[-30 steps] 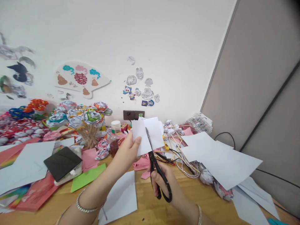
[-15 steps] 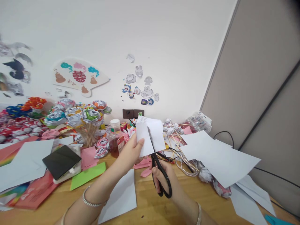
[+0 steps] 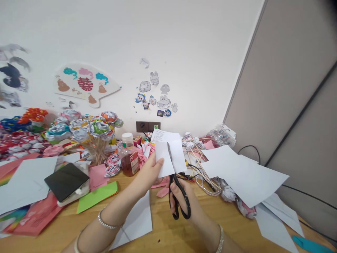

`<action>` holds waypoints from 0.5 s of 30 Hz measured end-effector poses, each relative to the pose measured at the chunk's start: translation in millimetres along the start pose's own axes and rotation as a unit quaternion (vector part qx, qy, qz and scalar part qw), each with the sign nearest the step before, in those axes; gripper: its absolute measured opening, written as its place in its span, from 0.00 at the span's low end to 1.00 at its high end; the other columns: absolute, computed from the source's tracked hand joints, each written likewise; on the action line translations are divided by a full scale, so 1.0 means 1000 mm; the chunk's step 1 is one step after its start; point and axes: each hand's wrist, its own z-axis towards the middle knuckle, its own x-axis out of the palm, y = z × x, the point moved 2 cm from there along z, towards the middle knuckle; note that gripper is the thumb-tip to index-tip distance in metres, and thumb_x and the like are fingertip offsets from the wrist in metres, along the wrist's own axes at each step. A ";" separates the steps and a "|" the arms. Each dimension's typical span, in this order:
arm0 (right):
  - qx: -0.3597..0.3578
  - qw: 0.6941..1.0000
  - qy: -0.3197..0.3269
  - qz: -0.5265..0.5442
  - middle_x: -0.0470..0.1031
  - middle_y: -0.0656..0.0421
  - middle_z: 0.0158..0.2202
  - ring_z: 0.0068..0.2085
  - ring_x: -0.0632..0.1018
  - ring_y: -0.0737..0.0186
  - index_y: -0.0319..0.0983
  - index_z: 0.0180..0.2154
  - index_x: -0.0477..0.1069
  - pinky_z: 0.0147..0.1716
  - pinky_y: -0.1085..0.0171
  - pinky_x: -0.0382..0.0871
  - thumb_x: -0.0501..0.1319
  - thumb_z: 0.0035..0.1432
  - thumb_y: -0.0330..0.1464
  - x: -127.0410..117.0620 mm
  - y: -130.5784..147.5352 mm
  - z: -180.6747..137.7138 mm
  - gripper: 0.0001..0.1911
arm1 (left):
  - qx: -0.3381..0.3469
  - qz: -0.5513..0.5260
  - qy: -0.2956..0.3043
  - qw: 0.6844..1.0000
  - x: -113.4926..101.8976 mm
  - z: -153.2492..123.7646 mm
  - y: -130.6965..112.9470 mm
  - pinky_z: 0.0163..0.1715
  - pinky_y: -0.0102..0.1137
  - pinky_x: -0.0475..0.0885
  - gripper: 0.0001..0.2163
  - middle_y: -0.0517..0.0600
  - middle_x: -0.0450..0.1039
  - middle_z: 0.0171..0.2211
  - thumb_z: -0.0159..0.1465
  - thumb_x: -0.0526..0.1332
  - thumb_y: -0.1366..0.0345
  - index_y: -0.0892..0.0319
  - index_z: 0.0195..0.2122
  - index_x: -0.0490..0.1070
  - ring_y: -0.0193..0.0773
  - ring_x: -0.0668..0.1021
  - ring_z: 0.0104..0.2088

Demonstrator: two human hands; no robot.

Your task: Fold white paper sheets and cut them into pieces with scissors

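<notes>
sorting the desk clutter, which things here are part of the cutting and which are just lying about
In use: left hand, paper, right hand, scissors.
Lying about: bottle, paper flowers, green sheet, bead string, white sheets.

Bottle (image 3: pixel 129 159) stands left of the held paper (image 3: pixel 171 154); scissors (image 3: pixel 177 191) below it.

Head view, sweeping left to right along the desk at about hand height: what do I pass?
Black tablet → green paper sheet → brown bottle → left hand holding the white paper piece → black scissors in the right hand → bead string → large white sheets.
</notes>
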 end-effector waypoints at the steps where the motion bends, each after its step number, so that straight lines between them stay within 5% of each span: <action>1: 0.005 1.000 -0.006 -0.001 0.62 0.67 0.13 0.11 0.63 0.74 0.36 0.28 0.61 0.09 0.75 0.58 0.53 0.51 0.52 -0.001 -0.002 0.000 0.24 | -0.001 -0.001 0.001 1.000 0.001 0.000 0.001 0.08 0.18 0.49 0.08 0.36 0.53 0.13 0.60 0.50 0.67 0.58 0.41 0.57 0.24 0.56 0.10; 15: 0.019 1.000 -0.002 -0.017 0.62 0.67 0.13 0.12 0.64 0.73 0.36 0.30 0.61 0.09 0.75 0.57 0.53 0.50 0.53 -0.014 -0.011 0.007 0.25 | -0.032 0.007 0.027 0.999 0.001 0.010 0.022 0.08 0.19 0.48 0.09 0.36 0.56 0.12 0.58 0.53 0.66 0.59 0.40 0.59 0.24 0.56 0.08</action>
